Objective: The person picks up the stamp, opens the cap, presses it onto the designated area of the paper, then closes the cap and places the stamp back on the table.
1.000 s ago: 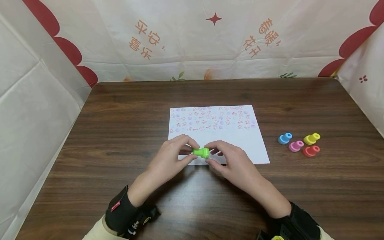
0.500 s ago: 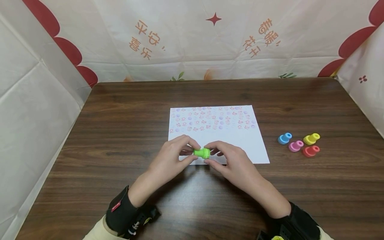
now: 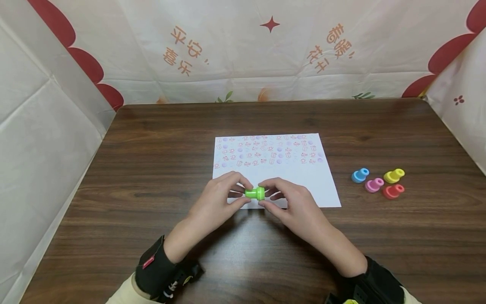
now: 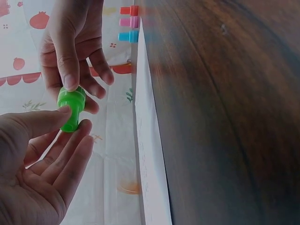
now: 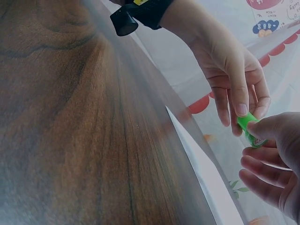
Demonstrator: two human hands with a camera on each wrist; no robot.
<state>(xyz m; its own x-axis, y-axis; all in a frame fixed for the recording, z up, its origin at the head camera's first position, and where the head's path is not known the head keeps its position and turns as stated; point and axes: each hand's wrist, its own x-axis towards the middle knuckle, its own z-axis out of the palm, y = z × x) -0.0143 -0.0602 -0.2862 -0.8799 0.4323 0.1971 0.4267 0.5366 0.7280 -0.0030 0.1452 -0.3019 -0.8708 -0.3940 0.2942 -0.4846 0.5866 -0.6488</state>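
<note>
A small green stamp lies sideways between the two hands, held over the near edge of a white sheet of paper. My left hand pinches its narrow handle between thumb and fingers. On the wider end, the thumb and index finger of my right hand grip from the other side. In the right wrist view the stamp shows a reddish mark on its end face. Rows of small red and purple prints cover the upper part of the paper.
To the right of the paper stand several more stamps: a blue one, a pink one, a yellow one and a red one. All of it is on a dark wooden table, with a printed white cloth hanging behind.
The green stamp has turned slightly between the fingers, and the right thumb has come a little closer to its wide end. The paper and other stamps stay put.
</note>
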